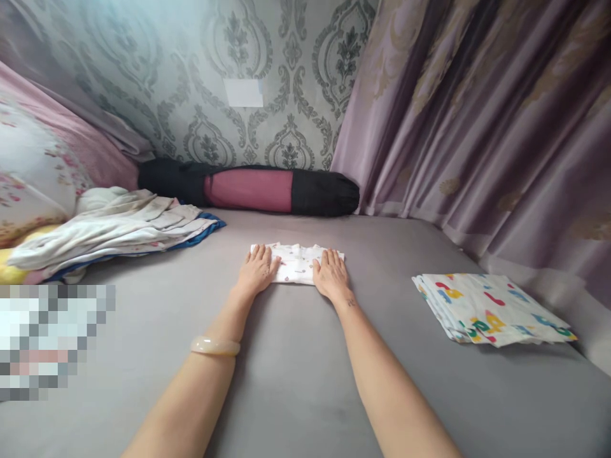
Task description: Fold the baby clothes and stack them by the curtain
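A small white garment or cloth with a tiny print [296,264] lies folded into a flat rectangle on the grey sheet [291,369]. My left hand [258,268] presses flat on its left end, fingers stretched out and pointing away from me. On the right end rests my right hand [331,273], likewise flat with its fingers extended. Both palms cover the outer parts of the cloth, so those parts are hidden. Its middle shows between my thumbs. I cannot tell exactly what kind of garment it is.
A folded white cloth with colourful shapes [496,308] lies at the right. Crumpled pale clothes [128,222] are heaped at the left, near a floral pillow [33,172]. A long black and dark pink bag [248,189] lies along the wall, beside purple curtains [429,108].
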`<state>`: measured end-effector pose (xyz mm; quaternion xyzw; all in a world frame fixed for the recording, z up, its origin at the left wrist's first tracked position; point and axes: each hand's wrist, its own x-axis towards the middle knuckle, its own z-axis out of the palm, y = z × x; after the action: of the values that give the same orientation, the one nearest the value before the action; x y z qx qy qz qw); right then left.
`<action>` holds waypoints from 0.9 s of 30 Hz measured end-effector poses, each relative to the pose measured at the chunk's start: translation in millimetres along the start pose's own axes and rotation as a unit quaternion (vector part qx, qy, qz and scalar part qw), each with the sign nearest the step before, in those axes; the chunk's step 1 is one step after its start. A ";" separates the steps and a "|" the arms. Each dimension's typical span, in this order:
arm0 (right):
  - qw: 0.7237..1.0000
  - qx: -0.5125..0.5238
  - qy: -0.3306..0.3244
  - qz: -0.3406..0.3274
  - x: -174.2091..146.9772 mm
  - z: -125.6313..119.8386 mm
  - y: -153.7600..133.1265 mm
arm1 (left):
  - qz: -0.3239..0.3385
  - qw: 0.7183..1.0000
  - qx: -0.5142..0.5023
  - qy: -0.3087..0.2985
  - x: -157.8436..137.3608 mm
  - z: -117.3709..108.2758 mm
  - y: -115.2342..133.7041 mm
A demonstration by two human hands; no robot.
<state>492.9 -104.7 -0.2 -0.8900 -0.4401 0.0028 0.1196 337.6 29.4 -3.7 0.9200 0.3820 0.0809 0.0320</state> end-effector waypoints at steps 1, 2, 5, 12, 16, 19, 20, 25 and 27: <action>1.000 0.001 -0.003 0.000 0.2 0.7 0.6 | -0.006 1.000 -0.003 -0.009 0.3 0.9 -0.4; 1.000 0.002 -0.004 -0.001 0.4 1.2 1.1 | -0.012 1.000 -0.007 -0.015 0.6 1.2 -0.6; 1.000 0.006 -0.007 -0.001 1.1 1.3 2.1 | -0.016 0.999 -0.014 -0.025 0.9 -0.1 -0.3; 1.000 0.012 -0.009 0.000 1.8 -4.1 -0.7 | -0.015 1.000 -0.006 -0.003 -1.7 -5.6 3.3; 0.999 0.017 0.029 -0.043 1.4 -5.2 -10.3 | 0.008 0.998 0.012 0.065 -2.4 -7.8 13.2; 0.997 0.029 0.032 -0.064 0.8 -0.8 -17.4 | 0.050 0.997 0.008 0.067 -3.4 -6.1 23.0; 0.997 0.032 0.029 -0.064 0.5 1.3 -18.9 | 0.059 0.997 0.005 0.052 -3.8 -4.7 25.4; 0.997 0.038 0.023 -0.056 -1.4 7.9 -20.2 | 0.061 0.998 -0.002 0.015 -4.9 2.1 27.9; 0.997 0.037 0.025 -0.056 -1.7 8.2 -19.8 | 0.060 0.998 -0.002 0.020 -4.9 2.8 27.0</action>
<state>475.5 -92.7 -4.0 -0.8584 -0.4860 -0.0102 0.1638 353.5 6.9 -3.8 0.9394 0.3267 0.1018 0.0214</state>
